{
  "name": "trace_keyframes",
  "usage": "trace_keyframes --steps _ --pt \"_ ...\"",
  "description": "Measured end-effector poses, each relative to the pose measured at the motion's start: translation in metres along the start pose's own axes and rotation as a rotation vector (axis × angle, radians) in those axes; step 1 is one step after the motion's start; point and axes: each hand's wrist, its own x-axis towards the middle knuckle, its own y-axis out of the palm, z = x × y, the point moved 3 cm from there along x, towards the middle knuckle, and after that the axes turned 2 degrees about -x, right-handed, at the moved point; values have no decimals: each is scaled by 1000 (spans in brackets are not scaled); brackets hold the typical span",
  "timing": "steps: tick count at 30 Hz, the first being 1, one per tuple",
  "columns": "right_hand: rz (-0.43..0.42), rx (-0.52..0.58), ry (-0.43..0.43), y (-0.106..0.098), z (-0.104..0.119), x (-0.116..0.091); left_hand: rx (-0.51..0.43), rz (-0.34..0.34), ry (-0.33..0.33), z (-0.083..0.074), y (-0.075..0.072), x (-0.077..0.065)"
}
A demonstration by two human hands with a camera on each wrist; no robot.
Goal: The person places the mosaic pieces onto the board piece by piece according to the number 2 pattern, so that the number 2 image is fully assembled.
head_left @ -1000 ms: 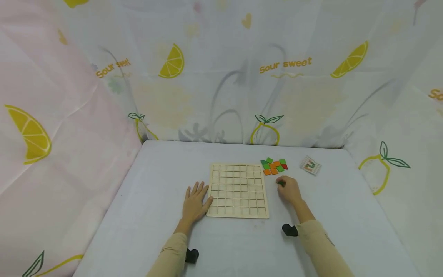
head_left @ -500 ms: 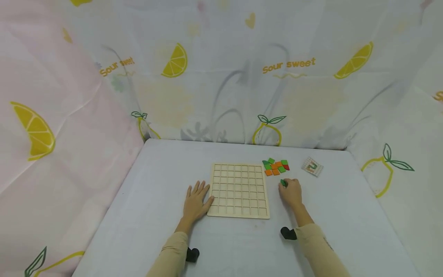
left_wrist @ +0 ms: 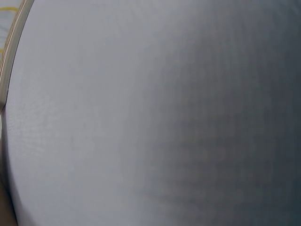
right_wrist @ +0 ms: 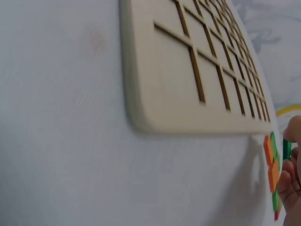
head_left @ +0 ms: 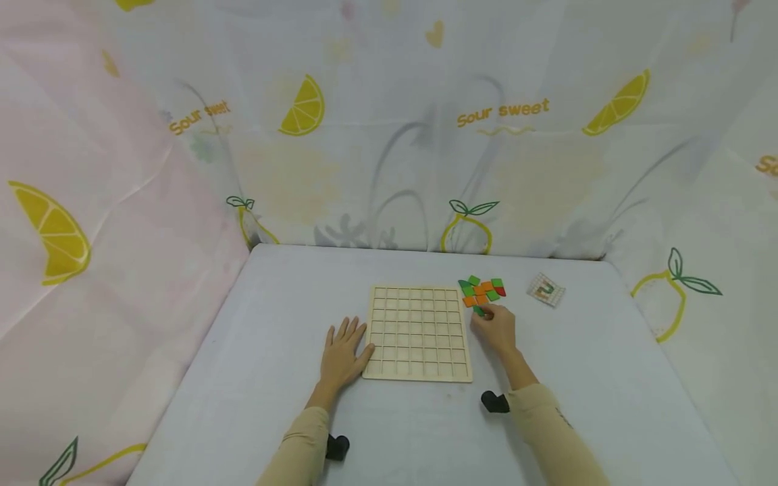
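Observation:
A pale wooden grid board (head_left: 418, 334) lies flat on the white table. My left hand (head_left: 340, 358) rests with spread, straight fingers at the board's left edge, the thumb touching it. To the right of the board, my right hand (head_left: 497, 329) pinches a small green tile (head_left: 479, 311) between thumb and fingers. Just beyond that hand lies a loose cluster of green, orange and red tiles (head_left: 481, 289). In the right wrist view, the right hand (right_wrist: 292, 174) shows at the right edge, with the green tile (right_wrist: 286, 149) in its fingers.
A small card with a gridded pattern (head_left: 546, 290) lies at the back right of the table (head_left: 261, 304). Black wrist mounts (head_left: 495, 402) sit at both sleeves. A lemon-printed cloth (head_left: 389, 169) hangs behind the table.
My right hand, with the green tile, has moved left and slightly forward, closer to the board and the tile cluster. The left hand stays where it was.

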Motion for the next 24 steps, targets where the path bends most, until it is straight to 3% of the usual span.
trace_keyframes --steps 6,11,17,24 --pt "23 143 -113 33 41 11 -13 -9 10 1 0 1" --pt "74 104 -185 62 61 16 -15 12 -10 2 0 1" --pt "124 17 -147 82 67 14 -8 10 -14 1 0 -1" --pt "127 -40 -106 84 70 16 -5 -8 -7 1 0 -1"
